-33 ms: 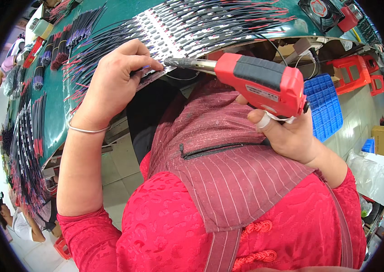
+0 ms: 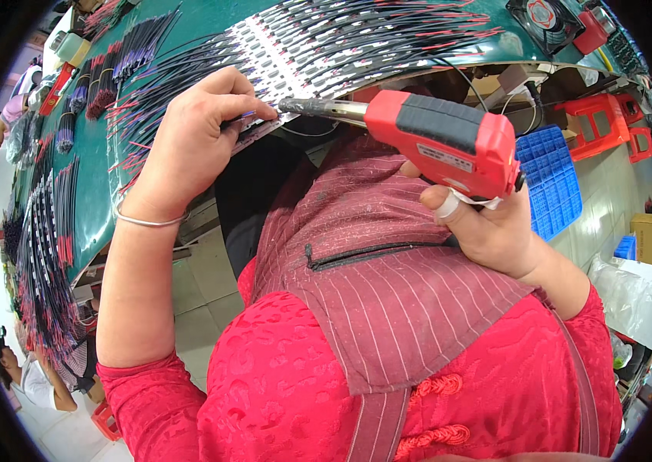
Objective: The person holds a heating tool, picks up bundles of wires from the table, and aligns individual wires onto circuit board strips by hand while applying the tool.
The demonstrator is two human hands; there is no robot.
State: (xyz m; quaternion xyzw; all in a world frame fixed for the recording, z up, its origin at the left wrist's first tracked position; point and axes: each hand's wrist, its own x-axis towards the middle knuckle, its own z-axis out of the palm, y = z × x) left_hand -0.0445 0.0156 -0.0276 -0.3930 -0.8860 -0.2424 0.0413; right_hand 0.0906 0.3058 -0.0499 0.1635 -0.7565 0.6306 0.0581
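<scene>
My left hand (image 2: 201,135), a thin bangle on its wrist, pinches a thin wire (image 2: 248,115) at the near edge of a white panel (image 2: 264,65); the fingertips partly hide it. Rows of black wires with red and purple ends spread from both sides of the panel. My right hand (image 2: 495,235) is wrapped round a red and black gun-shaped tool (image 2: 441,142), its thumb bound with white tape. The tool's metal barrel points left, its dark tip right beside my left fingertips at the panel edge. Whether the tip touches the wire I cannot tell.
Bundled wires (image 2: 103,81) lie on the green table (image 2: 95,204), and more wired strips (image 2: 41,254) hang over its left side. A small fan (image 2: 545,23) stands far right. Below are a blue crate (image 2: 549,181) and red stools (image 2: 595,127). A person (image 2: 37,377) is at lower left.
</scene>
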